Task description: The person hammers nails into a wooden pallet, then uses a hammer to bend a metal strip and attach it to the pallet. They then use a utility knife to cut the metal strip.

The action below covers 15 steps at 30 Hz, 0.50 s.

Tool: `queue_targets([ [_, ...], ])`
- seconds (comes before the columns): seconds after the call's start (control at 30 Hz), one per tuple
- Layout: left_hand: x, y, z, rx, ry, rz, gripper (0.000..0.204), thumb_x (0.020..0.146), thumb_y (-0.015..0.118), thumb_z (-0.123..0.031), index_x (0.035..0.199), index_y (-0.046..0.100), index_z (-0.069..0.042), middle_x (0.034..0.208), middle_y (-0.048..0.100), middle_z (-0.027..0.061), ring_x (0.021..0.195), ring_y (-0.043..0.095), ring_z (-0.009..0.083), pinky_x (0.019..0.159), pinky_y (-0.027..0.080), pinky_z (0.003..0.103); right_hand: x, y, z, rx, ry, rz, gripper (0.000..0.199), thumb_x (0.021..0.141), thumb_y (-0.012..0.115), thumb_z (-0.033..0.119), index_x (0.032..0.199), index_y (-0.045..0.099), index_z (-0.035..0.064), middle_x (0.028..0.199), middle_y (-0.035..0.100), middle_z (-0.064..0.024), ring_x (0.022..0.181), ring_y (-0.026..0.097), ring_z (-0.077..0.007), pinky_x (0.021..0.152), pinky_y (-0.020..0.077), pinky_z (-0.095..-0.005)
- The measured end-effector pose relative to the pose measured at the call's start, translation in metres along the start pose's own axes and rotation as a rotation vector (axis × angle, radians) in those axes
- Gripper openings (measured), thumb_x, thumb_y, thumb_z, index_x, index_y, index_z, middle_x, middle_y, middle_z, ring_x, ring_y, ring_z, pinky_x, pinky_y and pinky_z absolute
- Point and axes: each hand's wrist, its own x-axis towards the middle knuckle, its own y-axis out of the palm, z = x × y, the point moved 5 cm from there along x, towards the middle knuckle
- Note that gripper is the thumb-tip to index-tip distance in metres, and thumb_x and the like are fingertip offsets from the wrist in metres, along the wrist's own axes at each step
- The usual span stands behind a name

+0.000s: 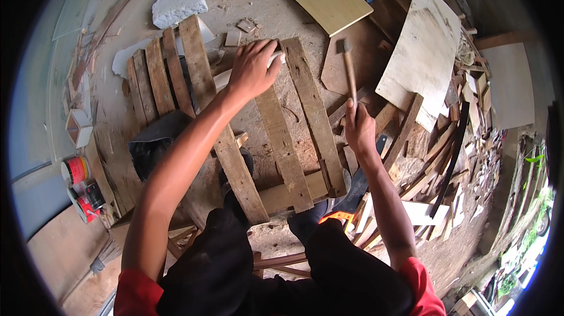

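Brown, weathered wooden slat frame (281,139), partly covered

The frame stood in the middle of the view, just beyond the knees of the person's black trousers (205,263); what bore it from below could not be made out. Its near edge ran close to the dark shoes, of which only parts showed.

The bare left hand (254,66) lay over the frame's far end with its fingers bent downward. Its back faced the camera and hid the palm, so whether it pinched anything there could not be told. The left forearm crossed one slat and covered part of a black, rounded object (154,139) of unclear kind. A row of narrower brown boards (157,75) stood to the left; whether they joined the frame was unclear.

The bare right hand (359,128) was closed around the wooden handle of a dark-headed hammer (351,75), head uppermost, to the right of the frame. The handle's lower end was lost inside the fist.

Beneath that forearm, an orange-handled tool (339,216) was largely hidden. Both red sleeves (136,295) were cut off by the lower edge.
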Motion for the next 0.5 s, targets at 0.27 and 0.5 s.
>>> queue_targets([
  [0.27, -0.068, -0.048, -0.030, -0.311, -0.196, 0.118, 0.048, 0.095, 0.064, -0.020, 0.138, 0.051, -0.004, 0.149, 0.044, 0.0170, 0.140, 0.039, 0.0344, 0.114, 0.034, 0.043, -0.021, 0.017, -0.029, -0.103, -0.279, -0.150, 0.036, 0.100, 0.057, 0.033, 0.109, 0.057, -0.0025, 0.098, 0.064, -0.0246, 0.092, 0.063, -0.0399, 0.083, 0.0491, -0.0475],
  [0.5, -0.144, -0.076, -0.029, -0.172, -0.358, -0.079, 0.053, 0.091, 0.069, -0.018, 0.138, 0.049, -0.004, 0.146, 0.043, 0.0191, 0.137, 0.040, 0.0368, 0.112, 0.034, 0.045, -0.037, 0.042, 0.049, 0.108, -0.127, 0.051, 0.066, 0.090, 0.067, 0.052, 0.112, 0.054, -0.0085, 0.092, 0.066, -0.0325, 0.095, 0.069, -0.0386, 0.081, 0.0526, -0.0474],
])
